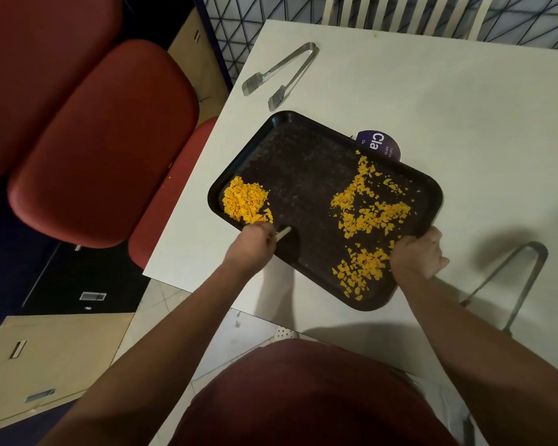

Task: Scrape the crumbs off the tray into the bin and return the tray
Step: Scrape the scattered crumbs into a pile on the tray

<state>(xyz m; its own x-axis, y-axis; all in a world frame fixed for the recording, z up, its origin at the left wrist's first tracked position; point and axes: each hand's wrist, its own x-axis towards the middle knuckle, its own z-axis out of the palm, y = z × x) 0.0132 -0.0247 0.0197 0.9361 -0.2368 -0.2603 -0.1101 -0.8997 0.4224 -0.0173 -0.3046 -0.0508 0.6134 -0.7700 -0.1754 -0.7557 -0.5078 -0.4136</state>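
Mid-scrape: left hand [255,241] pinches a white scraper [283,233] beside the heaped crumbs [245,199], right hand [415,252] grips the tray [290,162] edge; next, sweep the scattered crumbs [367,217] across.

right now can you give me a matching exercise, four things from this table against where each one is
1 metal tongs
2 heaped orange crumbs
3 purple round sticker
4 right hand

a partly hidden behind the black rectangular tray
b gripping the tray's near right edge
c on the white table beyond the tray
d in the tray's left corner

Pairs: 1-c, 2-d, 3-a, 4-b
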